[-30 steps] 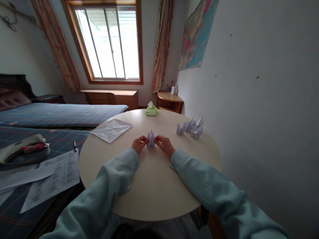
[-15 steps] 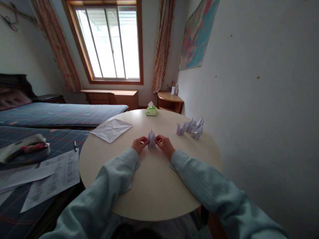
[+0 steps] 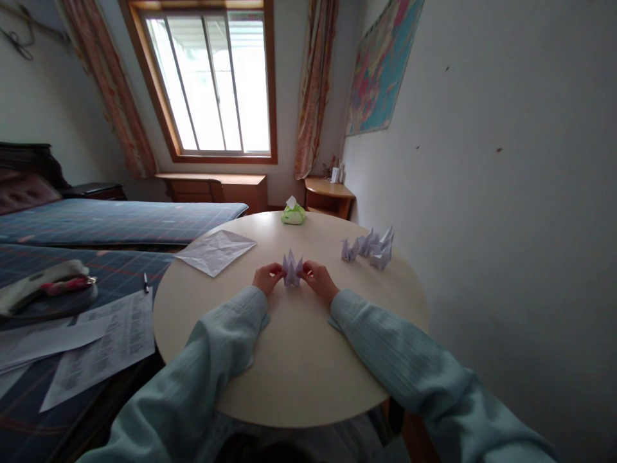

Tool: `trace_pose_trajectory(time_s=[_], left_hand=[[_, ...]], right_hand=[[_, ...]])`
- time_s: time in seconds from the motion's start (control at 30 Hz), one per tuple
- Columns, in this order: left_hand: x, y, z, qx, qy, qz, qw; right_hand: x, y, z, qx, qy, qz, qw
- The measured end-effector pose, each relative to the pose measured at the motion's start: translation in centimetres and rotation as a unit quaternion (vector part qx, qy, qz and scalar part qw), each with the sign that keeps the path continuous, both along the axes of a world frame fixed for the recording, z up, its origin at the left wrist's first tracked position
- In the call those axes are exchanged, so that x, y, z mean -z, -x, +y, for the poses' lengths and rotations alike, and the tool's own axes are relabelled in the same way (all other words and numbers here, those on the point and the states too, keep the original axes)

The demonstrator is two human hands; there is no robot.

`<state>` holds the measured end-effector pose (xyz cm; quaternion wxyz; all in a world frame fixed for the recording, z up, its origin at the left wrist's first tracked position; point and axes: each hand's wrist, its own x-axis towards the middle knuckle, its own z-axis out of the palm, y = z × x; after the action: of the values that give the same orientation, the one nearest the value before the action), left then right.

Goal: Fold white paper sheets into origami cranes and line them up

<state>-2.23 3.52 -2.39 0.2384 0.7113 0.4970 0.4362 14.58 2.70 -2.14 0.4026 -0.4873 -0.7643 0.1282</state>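
A small folded white paper figure [image 3: 291, 272] stands upright at the middle of the round table [image 3: 294, 366], its pointed flaps spread apart. My left hand [image 3: 268, 279] pinches its left side between thumb and fingers. On the opposite side my right hand [image 3: 318, 280] pinches the right flap. Both forearms, in pale blue-green sleeves, rest along the table. To the right stands a group of several folded paper figures [image 3: 380, 249], close together. A creased square sheet of white paper [image 3: 216, 251] lies flat at the left.
A green tissue pack [image 3: 293, 212] sits at the table's far edge. Left of the table, a bed [image 3: 91, 222] bears printed sheets [image 3: 110, 341], a pen [image 3: 146, 283] and a bulky white-and-red item [image 3: 53, 286]. A bare wall [image 3: 506, 257] runs along the right.
The paper figure's side flaps have been drawn outward, so it looks wider, with separate points. My left hand has shifted slightly left; my right hand has barely moved.
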Motion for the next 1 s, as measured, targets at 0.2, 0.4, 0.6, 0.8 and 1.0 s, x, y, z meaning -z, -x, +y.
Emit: trace_pose_trajectory(time_s=[0.2,0.4,0.6,0.8,1.0], left_hand=[[-0.06,0.26,0.32,-0.025,0.013,0.02,0.999],[0.07,0.54,0.59,-0.052,0.036,0.04,0.997],[0.08,0.72,0.85,-0.054,0.061,0.013,0.997],[0.07,0.71,0.86,-0.069,0.088,-0.01,0.994],[-0.09,0.79,0.73,-0.073,0.103,-0.007,0.992]], right_hand=[[0.05,-0.23,0.22,0.006,0.006,0.0,1.0],[0.3,-0.4,0.4,0.01,0.011,-0.002,1.0],[0.6,-0.51,0.69,0.031,0.038,0.011,0.999],[0.76,-0.75,0.86,0.032,0.055,0.029,0.998],[0.38,-0.99,0.67,0.031,0.08,0.032,0.996]])
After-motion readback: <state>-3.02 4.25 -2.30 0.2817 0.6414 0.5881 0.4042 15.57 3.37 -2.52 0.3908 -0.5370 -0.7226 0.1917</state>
